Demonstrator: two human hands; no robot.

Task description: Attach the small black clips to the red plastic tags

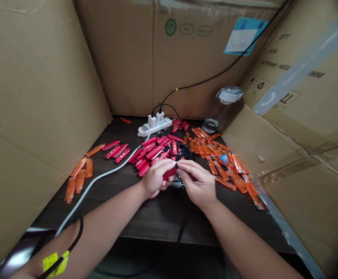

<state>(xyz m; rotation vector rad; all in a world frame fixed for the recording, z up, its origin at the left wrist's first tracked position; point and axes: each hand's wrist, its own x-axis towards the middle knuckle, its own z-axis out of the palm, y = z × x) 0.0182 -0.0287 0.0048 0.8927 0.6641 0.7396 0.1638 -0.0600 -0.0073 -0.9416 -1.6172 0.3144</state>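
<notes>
Near the middle of the dark table, my left hand (155, 179) is closed around a red lighter (169, 174), whose lower part is hidden by the fingers. My right hand (198, 185) pinches a small black part (175, 165) at the lighter's upper end, the fingertips of both hands almost meeting there. Just beyond the hands lies a heap of red lighters (155, 152). Small black pieces (182, 151) are bunched at the right side of that heap. Many orange see-through lighters (202, 147) are spread out to the right of my right hand.
A white power strip (154, 128) with two plugged-in chargers stands at the back, its grey cable (99, 178) running left across the table (154, 221). A clear bottle (215, 116) stands back right. More orange lighters (80, 180) lie left. Cardboard walls (125, 69) enclose the space.
</notes>
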